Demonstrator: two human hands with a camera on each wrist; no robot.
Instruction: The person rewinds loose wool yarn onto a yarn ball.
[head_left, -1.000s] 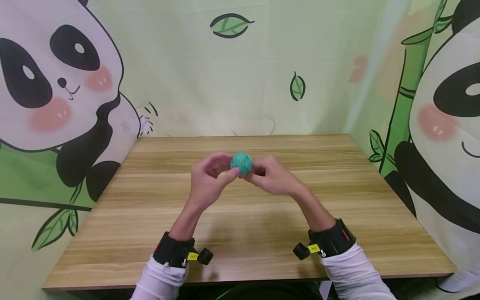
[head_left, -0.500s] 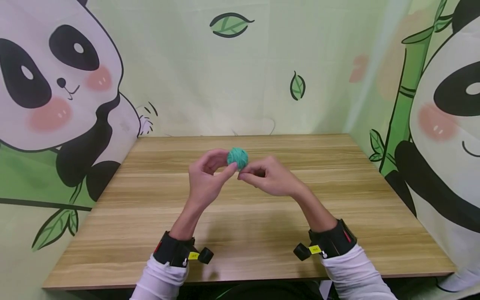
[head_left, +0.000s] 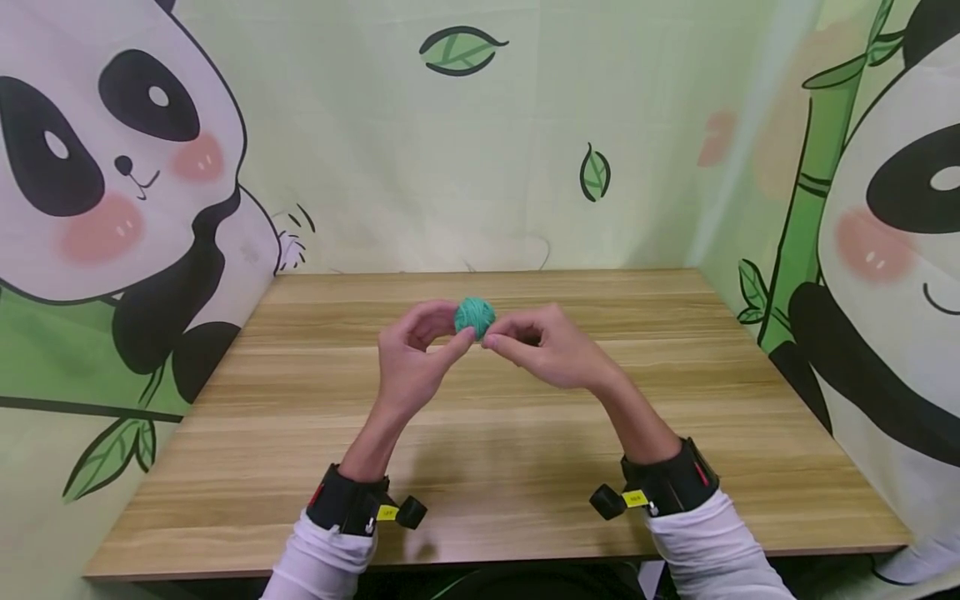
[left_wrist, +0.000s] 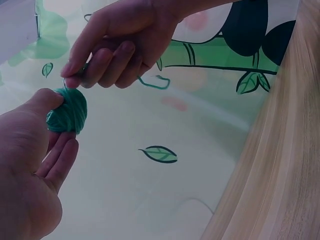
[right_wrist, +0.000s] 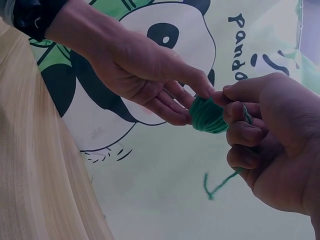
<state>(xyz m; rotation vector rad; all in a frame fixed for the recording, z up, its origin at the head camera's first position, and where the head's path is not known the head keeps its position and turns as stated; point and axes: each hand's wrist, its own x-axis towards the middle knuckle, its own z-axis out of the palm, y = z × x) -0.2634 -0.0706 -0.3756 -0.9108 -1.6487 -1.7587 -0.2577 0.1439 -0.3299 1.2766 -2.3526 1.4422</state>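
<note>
A small teal ball of yarn (head_left: 474, 317) is held up over the table between both hands. My left hand (head_left: 412, 358) grips it between thumb and fingers, the thumb pressed on its near side. Right beside it, my right hand (head_left: 551, 346) pinches a strand of the same yarn with thumb and index finger. In the left wrist view a short strand runs from the yarn ball (left_wrist: 74, 111) up to those fingertips. The loose yarn tail (right_wrist: 220, 185) hangs out below the curled fingers of my right hand in the right wrist view.
A wood-grain table (head_left: 480, 475) spans the area below the hands. Behind it hangs a pale green backdrop (head_left: 360, 150) printed with pandas, bamboo and leaves. Each wrist wears a black strap with a small camera, such as the right wrist camera (head_left: 607, 502).
The yarn ball and my left hand have shifted slightly left and away from me. My right hand has parted from the ball's side, then moved a little to the right.
</note>
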